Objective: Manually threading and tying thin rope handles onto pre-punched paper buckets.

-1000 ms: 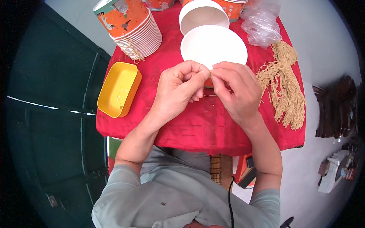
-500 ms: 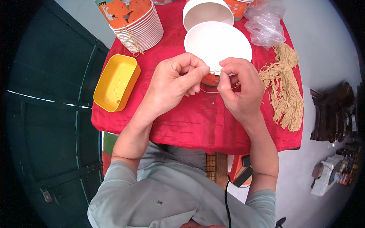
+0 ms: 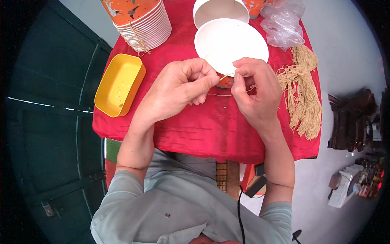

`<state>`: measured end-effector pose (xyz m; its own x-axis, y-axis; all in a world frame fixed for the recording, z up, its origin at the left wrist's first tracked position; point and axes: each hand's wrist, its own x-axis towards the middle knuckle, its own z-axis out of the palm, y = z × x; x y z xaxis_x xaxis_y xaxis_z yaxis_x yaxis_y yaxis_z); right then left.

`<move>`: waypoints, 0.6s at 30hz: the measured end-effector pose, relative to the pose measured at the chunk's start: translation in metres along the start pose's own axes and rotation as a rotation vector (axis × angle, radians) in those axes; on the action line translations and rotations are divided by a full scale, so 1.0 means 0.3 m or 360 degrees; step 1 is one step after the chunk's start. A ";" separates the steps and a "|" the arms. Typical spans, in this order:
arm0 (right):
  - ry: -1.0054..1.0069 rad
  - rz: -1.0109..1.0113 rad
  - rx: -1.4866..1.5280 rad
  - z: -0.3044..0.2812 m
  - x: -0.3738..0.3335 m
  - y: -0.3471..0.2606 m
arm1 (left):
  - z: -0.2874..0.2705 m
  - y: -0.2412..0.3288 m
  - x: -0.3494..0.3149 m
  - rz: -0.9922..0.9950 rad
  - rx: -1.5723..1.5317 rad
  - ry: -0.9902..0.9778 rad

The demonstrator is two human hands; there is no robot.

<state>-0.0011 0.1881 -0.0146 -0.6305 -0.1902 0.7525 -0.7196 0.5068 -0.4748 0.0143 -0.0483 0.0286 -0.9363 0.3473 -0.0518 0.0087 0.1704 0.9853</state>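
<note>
My left hand (image 3: 176, 89) is closed, thumb and finger pinching a thin tan string (image 3: 226, 75). My right hand (image 3: 260, 91) pinches the same string a short way to the right, so a small piece, apparently knotted, spans the gap between my fingertips. A loose strand hangs below and runs between the two hands. Just beyond them is a round paper tub (image 3: 231, 44), white on top, with a bit of its orange printed side showing under the string. Whether the string is fixed to the tub I cannot tell.
Nested orange-and-white paper tubs (image 3: 142, 34) stand far left, string hanging on their rims. Nearer is a yellow tray (image 3: 101, 99) with small bits inside. Another white tub (image 3: 221, 14) lies behind. A clear plastic bag (image 3: 283, 26) and a hank of tan string (image 3: 306, 101) lie right on the red tablecloth (image 3: 195, 140).
The gap between my fingertips has widened a little, with more string showing between them. Both hands keep their pinch. The whole view has shifted slightly.
</note>
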 end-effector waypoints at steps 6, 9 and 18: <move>0.0007 -0.0049 0.0004 -0.001 0.004 -0.001 | -0.009 -0.001 0.001 0.0046 -0.0115 -0.0015; -0.0005 -0.0020 0.0047 0.004 0.000 -0.005 | -0.032 -0.001 -0.002 0.0085 -0.0105 -0.0084; -0.0107 -0.0181 0.0001 -0.008 0.011 -0.009 | -0.011 -0.017 0.006 0.0580 0.0631 0.0291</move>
<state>-0.0006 0.1881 -0.0097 -0.5627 -0.3024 0.7694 -0.7877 0.4783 -0.3882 0.0113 -0.0515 0.0240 -0.8935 0.2890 0.3438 0.4406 0.4151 0.7960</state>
